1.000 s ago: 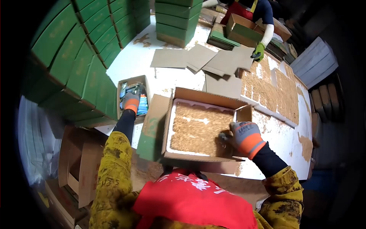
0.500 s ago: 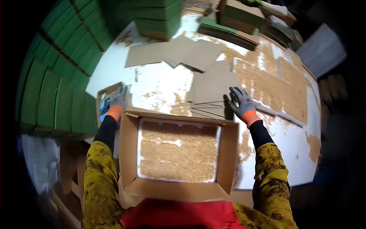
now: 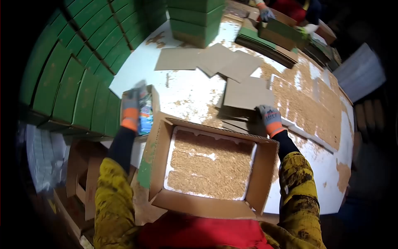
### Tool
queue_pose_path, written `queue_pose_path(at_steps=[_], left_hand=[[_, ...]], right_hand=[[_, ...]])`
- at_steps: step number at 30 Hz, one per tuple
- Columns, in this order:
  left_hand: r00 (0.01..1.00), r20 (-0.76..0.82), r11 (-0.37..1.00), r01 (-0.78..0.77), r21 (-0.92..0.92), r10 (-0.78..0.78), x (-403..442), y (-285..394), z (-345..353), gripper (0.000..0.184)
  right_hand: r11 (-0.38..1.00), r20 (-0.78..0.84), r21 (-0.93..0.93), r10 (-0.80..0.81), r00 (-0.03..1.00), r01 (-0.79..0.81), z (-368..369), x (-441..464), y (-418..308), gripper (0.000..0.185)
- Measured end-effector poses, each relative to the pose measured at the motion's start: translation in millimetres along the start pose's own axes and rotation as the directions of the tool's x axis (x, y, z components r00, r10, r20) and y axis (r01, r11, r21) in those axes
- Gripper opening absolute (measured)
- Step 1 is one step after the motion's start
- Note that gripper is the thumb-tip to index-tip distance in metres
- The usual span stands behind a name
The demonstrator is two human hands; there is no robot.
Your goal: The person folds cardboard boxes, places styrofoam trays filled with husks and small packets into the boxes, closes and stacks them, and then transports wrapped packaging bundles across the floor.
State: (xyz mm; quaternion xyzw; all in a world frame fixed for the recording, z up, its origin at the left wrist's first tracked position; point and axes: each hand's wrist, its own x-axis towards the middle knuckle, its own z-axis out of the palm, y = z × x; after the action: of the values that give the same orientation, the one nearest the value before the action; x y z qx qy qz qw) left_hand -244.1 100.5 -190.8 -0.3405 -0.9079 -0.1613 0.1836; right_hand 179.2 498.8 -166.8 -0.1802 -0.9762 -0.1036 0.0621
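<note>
In front of me stands an open cardboard box (image 3: 159, 155), slightly turned. Inside it lies a white foam tray (image 3: 169, 166) covered in sawdust-like shavings (image 3: 211, 166). My right hand (image 3: 270, 117), in a grey glove with an orange cuff, grips the near right edge of a cardboard sheet (image 3: 248, 93), which is raised off other sheets. My left hand (image 3: 132, 106), gloved alike and smeared by motion, is over the left side of a small carton (image 3: 155, 101) that holds blue printed packets (image 3: 146, 118). Its fingers cannot be made out.
Green boxes (image 3: 62, 91) are stacked at left, with another stack (image 3: 195, 25) at the back. Loose cardboard sheets (image 3: 178, 59) lie on the white table (image 3: 182, 91). A shavings-covered foam slab (image 3: 306, 103) is at right. Beyond, a co-worker's gloved hands (image 3: 266, 14) hold a box (image 3: 282, 35).
The top cardboard sheet has been raised by my right hand. My left hand has shifted to the small carton's left side, uncovering the packets. The large box has turned slightly, and the view has shifted.
</note>
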Motion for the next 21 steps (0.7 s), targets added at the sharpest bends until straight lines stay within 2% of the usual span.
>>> queue_pose_path(at_steps=[1, 2, 3, 4, 5, 6, 7, 8, 9, 10, 11, 13, 15, 16, 17, 18, 19, 20, 21], left_hand=[[0.992, -0.109, 0.997, -0.056, 0.061, 0.062, 3, 5, -28, 0.027], [0.981, -0.151, 0.878, 0.036, -0.477, -0.122, 7, 39, -83, 0.028], [0.956, -0.002, 0.314, 0.095, -0.945, -0.294, 9, 100, -155, 0.026], [0.949, 0.046, 0.215, 0.118, -0.97, -0.311, 5, 116, -191, 0.027], [0.979, -0.181, 0.523, -0.108, -0.846, -0.091, -8, 146, -236, 0.026], [0.97, -0.228, 0.383, -0.242, -0.891, 0.082, -18, 181, -272, 0.027], [0.896, -0.366, 0.434, -0.443, -0.785, 0.253, -34, 191, -282, 0.031], [0.695, -0.405, 0.422, -0.698, -0.579, 0.594, -35, 219, -307, 0.03], [0.599, -0.17, 0.456, -0.737, -0.499, 0.782, -48, 241, -316, 0.027], [0.476, 0.067, 0.464, -0.803, -0.373, 0.877, -68, 248, -301, 0.027], [0.363, 0.262, 0.445, -0.79, -0.422, 0.894, -93, 242, -275, 0.045], [0.282, 0.523, 0.514, -0.772, -0.374, 0.804, -108, 228, -269, 0.058], [0.434, 0.364, 0.547, -0.778, -0.309, 0.824, -105, 219, -279, 0.06], [0.499, 0.343, 0.6, -0.724, -0.339, 0.796, -99, 219, -305, 0.06], [0.663, 0.173, 0.668, -0.632, -0.392, 0.729, -103, 213, -303, 0.059], [0.796, 0.01, 0.709, -0.534, -0.46, 0.606, -109, 204, -296, 0.059], [0.889, -0.135, 0.72, -0.436, -0.54, 0.438, -116, 198, -288, 0.059], [0.956, -0.05, 0.636, -0.231, -0.736, 0.289, -122, 197, -280, 0.06], [0.982, 0.0, 0.494, -0.095, -0.864, 0.19, -127, 196, -264, 0.055]], right_hand=[[0.98, -0.05, 0.108, 0.176, 0.983, -0.17, -46, -2, -8, 0.019], [0.907, -0.105, 0.356, 0.279, 0.954, -0.226, -55, -5, -2, 0.015], [0.774, -0.137, 0.585, 0.388, 0.911, -0.242, -65, -8, 4, 0.013], [0.68, -0.114, 0.697, 0.417, 0.902, -0.226, -86, -12, 6, 0.017], [0.637, 0.087, 0.678, 0.426, 0.9, -0.367, -106, -18, 4, 0.024], [0.626, 0.254, 0.634, 0.386, 0.887, -0.454, -108, -22, 6, 0.026], [0.618, 0.412, 0.58, 0.34, 0.845, -0.531, -104, -26, 10, 0.029], [0.636, 0.417, 0.569, 0.323, 0.85, -0.521, -103, -32, 9, 0.034], [0.586, 0.252, 0.661, 0.416, 0.874, -0.469, -81, -37, 18, 0.028], [0.443, 0.105, 0.822, 0.499, 0.86, -0.357, -96, -38, 14, 0.025], [0.299, -0.016, 0.933, 0.589, 0.808, -0.2, -122, -40, 5, 0.023], [0.192, -0.18, 0.98, 0.751, 0.636, 0.05, -178, -54, -14, 0.02], [0.235, -0.287, 0.957, 0.854, 0.435, 0.171, -226, -88, -29, 0.025], [0.165, -0.216, 0.975, 0.863, 0.456, 0.148, -269, -104, -52, 0.027], [0.095, -0.145, 0.987, 0.867, 0.476, 0.128, -299, -119, -77, 0.03], [0.138, -0.169, 0.985, 0.843, 0.511, 0.1, -301, -133, -90, 0.036], [0.178, -0.188, 0.981, 0.817, 0.544, 0.071, -302, -146, -104, 0.043], [0.187, -0.125, 0.981, 0.808, 0.576, -0.049, -318, -151, -135, 0.052], [0.186, -0.085, 0.977, 0.783, 0.616, -0.102, -313, -155, -158, 0.058]])
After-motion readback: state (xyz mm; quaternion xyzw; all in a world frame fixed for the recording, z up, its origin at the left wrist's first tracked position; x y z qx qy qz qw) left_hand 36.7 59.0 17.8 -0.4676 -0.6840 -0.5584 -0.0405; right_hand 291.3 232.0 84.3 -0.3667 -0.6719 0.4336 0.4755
